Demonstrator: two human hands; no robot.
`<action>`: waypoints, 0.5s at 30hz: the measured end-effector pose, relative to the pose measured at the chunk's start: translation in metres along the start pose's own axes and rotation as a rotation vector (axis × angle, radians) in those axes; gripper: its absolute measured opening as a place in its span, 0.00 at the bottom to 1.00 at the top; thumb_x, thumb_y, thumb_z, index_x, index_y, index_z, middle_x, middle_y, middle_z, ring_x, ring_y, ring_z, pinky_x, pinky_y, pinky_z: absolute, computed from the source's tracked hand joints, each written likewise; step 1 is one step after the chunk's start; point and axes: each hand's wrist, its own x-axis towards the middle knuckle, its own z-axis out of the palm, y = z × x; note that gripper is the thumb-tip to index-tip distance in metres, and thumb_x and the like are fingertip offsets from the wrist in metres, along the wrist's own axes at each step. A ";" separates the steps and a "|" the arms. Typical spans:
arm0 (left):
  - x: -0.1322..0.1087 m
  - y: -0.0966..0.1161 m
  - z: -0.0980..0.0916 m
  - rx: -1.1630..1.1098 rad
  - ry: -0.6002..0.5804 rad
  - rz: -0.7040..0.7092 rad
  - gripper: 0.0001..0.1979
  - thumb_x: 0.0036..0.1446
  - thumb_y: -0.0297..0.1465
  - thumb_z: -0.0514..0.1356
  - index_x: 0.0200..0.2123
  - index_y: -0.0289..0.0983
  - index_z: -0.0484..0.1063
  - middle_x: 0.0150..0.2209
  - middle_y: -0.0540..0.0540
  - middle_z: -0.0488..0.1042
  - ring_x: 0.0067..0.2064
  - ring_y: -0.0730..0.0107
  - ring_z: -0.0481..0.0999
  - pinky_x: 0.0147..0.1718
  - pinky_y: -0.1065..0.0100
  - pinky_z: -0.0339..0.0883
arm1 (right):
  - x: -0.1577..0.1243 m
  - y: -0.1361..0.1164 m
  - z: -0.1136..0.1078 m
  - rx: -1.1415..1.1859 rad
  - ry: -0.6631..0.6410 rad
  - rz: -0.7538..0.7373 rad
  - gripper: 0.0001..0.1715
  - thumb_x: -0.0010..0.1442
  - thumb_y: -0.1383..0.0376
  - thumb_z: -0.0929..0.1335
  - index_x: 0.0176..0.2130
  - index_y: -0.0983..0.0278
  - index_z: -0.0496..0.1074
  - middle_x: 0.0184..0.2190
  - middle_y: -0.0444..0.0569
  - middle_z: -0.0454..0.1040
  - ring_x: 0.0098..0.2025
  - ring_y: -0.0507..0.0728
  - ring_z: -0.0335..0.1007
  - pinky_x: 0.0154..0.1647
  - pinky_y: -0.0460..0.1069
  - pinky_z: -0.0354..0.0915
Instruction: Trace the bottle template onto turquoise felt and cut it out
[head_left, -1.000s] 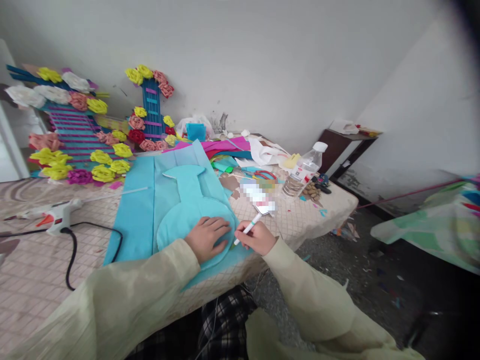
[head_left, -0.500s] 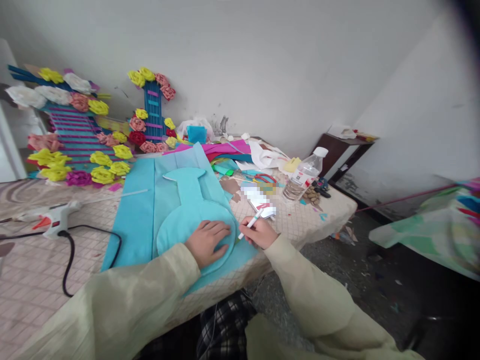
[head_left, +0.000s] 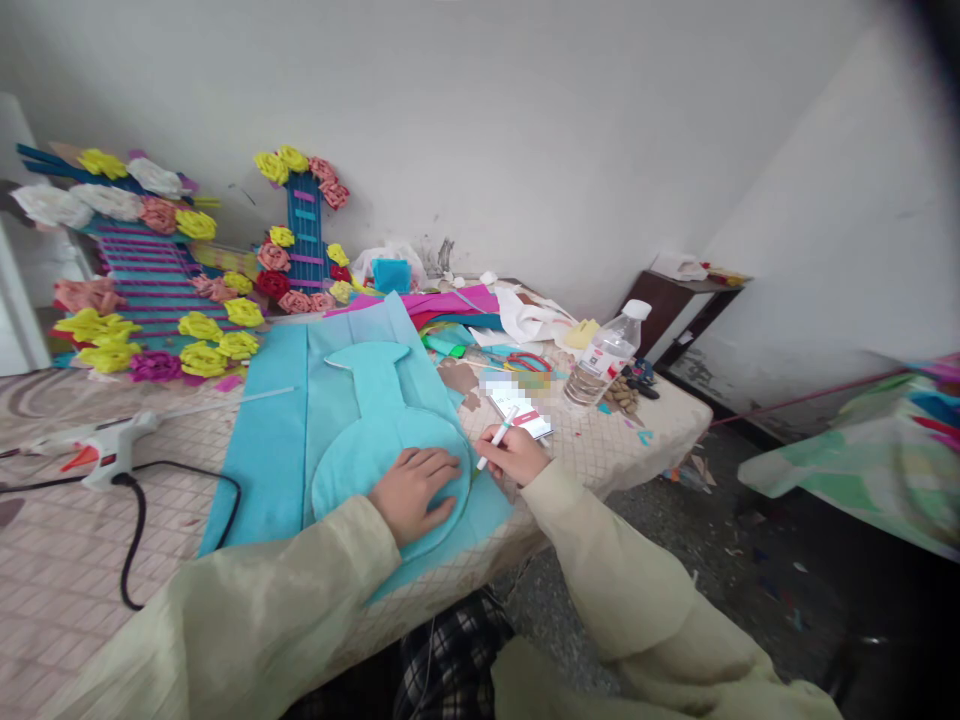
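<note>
On the table [head_left: 592,450], the sheet [head_left: 271,420] lies spread out, and on top sits the cut-out [head_left: 360,445], the left hand [head_left: 416,495] flat on its near, round end! Just right of it, the right hand [head_left: 523,457] with the pen [head_left: 497,439] in it. Behind that hand, the phone [head_left: 514,405]; farther right, the bottle [head_left: 600,365]. Over left, the glue gun [head_left: 112,448], and behind it a flower panel [head_left: 154,275] before the wall [head_left: 487,130]!

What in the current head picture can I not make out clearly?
All in the head view:
Blue cutout: the area under the left hand, hidden by it.
White pen in the right hand: whether its tip touches the blue sheet, too small.
Phone: part of its screen, masked by pixelation.
Bottle label: small wording, too small.
Black cord: cut off by the left edge.
</note>
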 end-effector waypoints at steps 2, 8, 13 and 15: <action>0.000 0.001 -0.001 0.001 -0.005 -0.006 0.15 0.53 0.32 0.52 0.45 0.38 0.66 0.50 0.45 0.68 0.52 0.60 0.63 0.48 0.55 0.54 | 0.001 -0.001 -0.002 0.012 0.022 0.002 0.08 0.51 0.62 0.65 0.24 0.64 0.64 0.11 0.38 0.62 0.13 0.48 0.58 0.14 0.42 0.56; -0.001 0.004 -0.005 0.032 0.001 -0.056 0.16 0.52 0.34 0.52 0.45 0.41 0.66 0.53 0.44 0.66 0.54 0.58 0.61 0.51 0.52 0.49 | 0.003 -0.011 -0.020 0.049 0.096 -0.032 0.13 0.51 0.57 0.65 0.25 0.64 0.64 0.13 0.39 0.63 0.13 0.47 0.58 0.13 0.42 0.55; -0.001 0.003 0.001 0.217 0.074 -0.307 0.39 0.45 0.44 0.57 0.58 0.32 0.53 0.61 0.34 0.49 0.61 0.44 0.43 0.56 0.46 0.38 | 0.020 -0.024 -0.033 0.067 0.111 -0.094 0.16 0.52 0.54 0.63 0.25 0.64 0.63 0.14 0.38 0.62 0.13 0.46 0.58 0.12 0.42 0.54; -0.001 0.003 0.004 0.258 0.037 -0.360 0.41 0.45 0.46 0.56 0.59 0.31 0.51 0.61 0.33 0.48 0.61 0.43 0.42 0.56 0.45 0.37 | 0.032 -0.027 -0.032 0.053 0.101 -0.123 0.16 0.53 0.54 0.63 0.26 0.65 0.63 0.15 0.38 0.62 0.13 0.46 0.58 0.12 0.41 0.54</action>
